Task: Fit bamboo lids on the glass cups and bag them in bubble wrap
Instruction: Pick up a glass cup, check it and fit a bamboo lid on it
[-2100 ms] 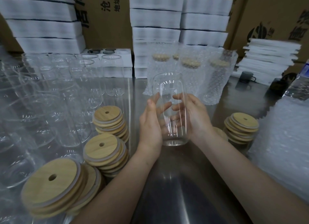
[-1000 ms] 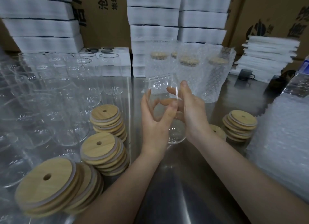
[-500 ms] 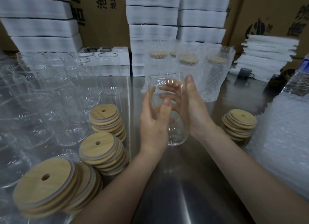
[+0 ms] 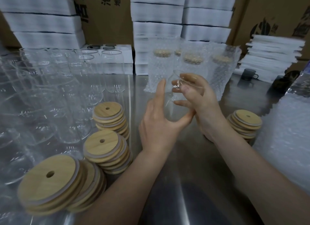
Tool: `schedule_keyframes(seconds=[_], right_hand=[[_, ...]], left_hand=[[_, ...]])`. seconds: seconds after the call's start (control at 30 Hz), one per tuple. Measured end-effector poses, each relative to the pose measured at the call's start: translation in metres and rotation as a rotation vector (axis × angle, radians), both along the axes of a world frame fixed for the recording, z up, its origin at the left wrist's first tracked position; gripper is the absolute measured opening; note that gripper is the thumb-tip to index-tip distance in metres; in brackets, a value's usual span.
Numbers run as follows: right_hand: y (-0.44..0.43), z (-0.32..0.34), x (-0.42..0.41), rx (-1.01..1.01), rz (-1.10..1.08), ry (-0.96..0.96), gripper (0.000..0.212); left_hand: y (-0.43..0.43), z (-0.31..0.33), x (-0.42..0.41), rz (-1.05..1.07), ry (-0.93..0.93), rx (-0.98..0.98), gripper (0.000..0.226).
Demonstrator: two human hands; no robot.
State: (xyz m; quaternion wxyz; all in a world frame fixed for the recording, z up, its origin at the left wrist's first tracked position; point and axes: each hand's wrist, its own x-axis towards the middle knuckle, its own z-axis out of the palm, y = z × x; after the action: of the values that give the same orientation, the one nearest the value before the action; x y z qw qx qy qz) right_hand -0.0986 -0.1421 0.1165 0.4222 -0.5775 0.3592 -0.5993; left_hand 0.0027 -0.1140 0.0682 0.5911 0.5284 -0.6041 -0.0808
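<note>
Right hand (image 4: 207, 107) has fingers curled round the glass cup (image 4: 172, 110), fingertips visible through the glass. Left hand (image 4: 157, 125) is spread, fingers straight along the cup's left side and thumb under its base, supporting rather than gripping. The cup is at frame centre, lifted off the steel table (image 4: 184, 187), tilted with its mouth toward upper right, no lid on it, no wrap. Nearest lids: the right lid stack (image 4: 245, 122), just right of the right wrist, and three more lid stacks (image 4: 105, 149) lower left, all bamboo with a straw hole. Bubble wrap pile (image 4: 285, 132) sits at the right edge. Done so far, judging by layout: a few bagged cups (image 4: 191, 65) upper centre, lids on, standing in bubble wrap. Left to do: this cup needs a lid then a bag, and many bare cups (image 4: 67, 83) crowd the left half of the frame, so the task looks early. Foam trays (image 4: 157, 13) and cartons are stacked behind.
</note>
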Motion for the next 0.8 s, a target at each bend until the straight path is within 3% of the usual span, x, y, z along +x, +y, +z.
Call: schedule_keyframes(seconds=[0.23, 0.47, 0.8], right_hand=[[0.003, -0.003, 0.004, 0.016, -0.085, -0.091, 0.042], [-0.002, -0.003, 0.005, 0.073, -0.265, -0.078, 0.006], [-0.005, 0.006, -0.005, 0.334, -0.129, -0.316, 0.020]], left_hand=[[-0.008, -0.002, 0.006, 0.202, -0.325, -0.048, 0.097], [-0.011, -0.007, 0.006, 0.303, -0.476, -0.073, 0.095], [-0.011, -0.011, 0.004, 0.336, -0.566, -0.159, 0.095]])
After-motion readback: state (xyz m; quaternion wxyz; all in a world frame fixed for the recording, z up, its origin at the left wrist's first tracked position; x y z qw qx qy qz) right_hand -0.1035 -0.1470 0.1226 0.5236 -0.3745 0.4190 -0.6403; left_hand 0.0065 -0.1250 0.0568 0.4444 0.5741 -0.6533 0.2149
